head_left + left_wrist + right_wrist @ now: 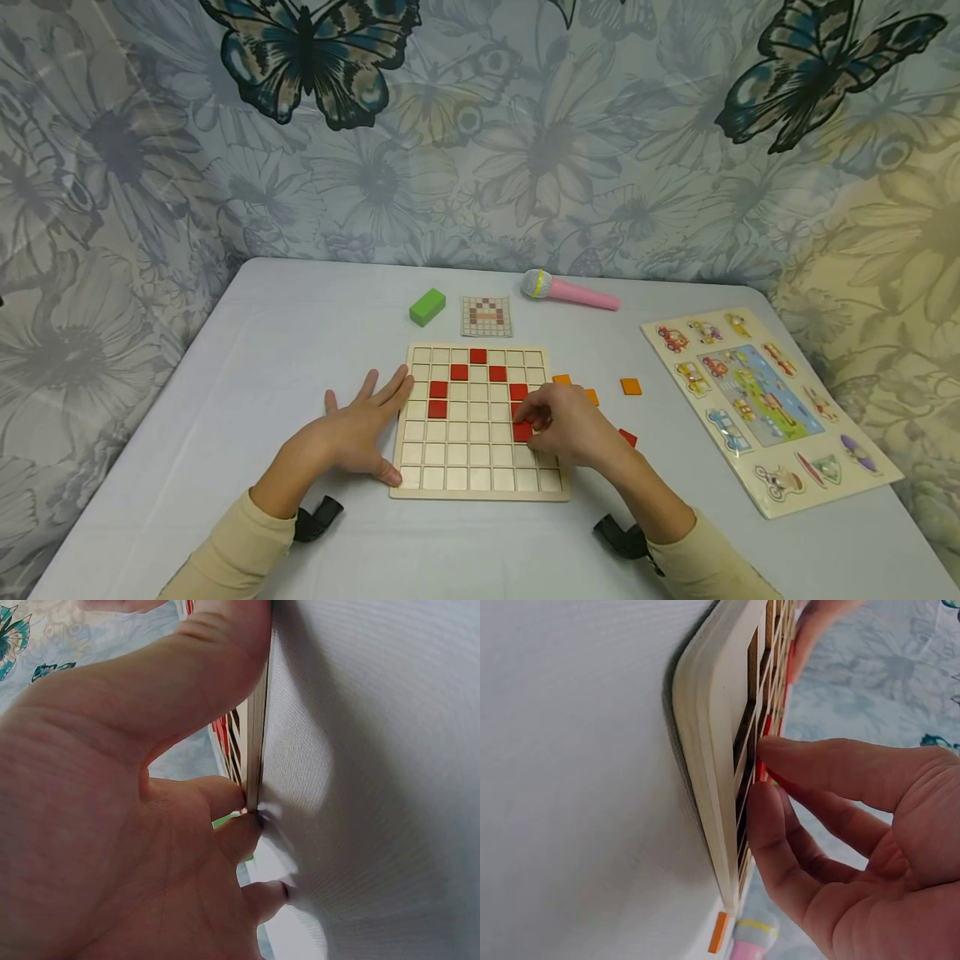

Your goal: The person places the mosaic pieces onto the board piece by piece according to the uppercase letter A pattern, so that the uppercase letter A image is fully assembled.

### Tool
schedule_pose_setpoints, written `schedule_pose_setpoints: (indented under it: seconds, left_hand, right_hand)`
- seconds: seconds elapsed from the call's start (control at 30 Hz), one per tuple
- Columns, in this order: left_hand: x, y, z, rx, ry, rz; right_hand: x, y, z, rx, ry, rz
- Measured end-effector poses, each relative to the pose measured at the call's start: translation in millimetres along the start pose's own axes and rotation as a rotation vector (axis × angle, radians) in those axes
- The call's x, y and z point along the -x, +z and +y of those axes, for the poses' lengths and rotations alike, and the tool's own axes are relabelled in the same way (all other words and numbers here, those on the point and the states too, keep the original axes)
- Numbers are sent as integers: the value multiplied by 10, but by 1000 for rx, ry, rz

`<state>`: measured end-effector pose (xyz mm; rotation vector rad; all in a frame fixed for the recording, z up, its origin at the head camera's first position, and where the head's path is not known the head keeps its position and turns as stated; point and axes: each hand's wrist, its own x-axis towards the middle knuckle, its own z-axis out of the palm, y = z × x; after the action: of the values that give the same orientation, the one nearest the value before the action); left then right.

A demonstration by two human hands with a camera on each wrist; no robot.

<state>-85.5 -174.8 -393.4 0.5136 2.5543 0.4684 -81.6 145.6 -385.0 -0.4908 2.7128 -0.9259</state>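
A wooden grid board (457,454) lies flat on the table, with several red square tiles (459,372) set in its cells. My left hand (360,432) has its fingers spread along the board's left edge, thumb at the near left corner. In the left wrist view, the thumb and fingertips lie against the board's side (256,742). Over the right part of the grid, my right hand (573,425) pinches a red tile (522,432) between thumb and fingers, down at a cell. In the right wrist view, the tile's red edge (760,771) shows between the fingertips.
Orange tiles (631,387) and a red tile (628,437) lie right of the board. Behind it are a green block (427,307), a small pattern card (486,317) and a pink toy microphone (585,294). A picture puzzle board (772,492) lies at the right.
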Motion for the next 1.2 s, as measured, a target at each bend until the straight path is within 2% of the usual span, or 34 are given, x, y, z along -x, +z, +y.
schedule_pose_setpoints:
  seconds: [0.27, 0.4, 0.63, 1.2]
  left_hand:
    - [-5, -1, 1, -8, -2, -1]
    - [-7, -2, 1, -9, -1, -1]
    - [-1, -6, 0, -1, 1, -1]
    - [-5, 14, -12, -11, 0, -3]
  right_hand:
    - [37, -70, 30, -41, 25, 18]
    - [59, -120, 78, -36, 28, 24]
    - [113, -196, 205, -28, -12, 31]
    - [280, -334, 424, 0, -3, 35]
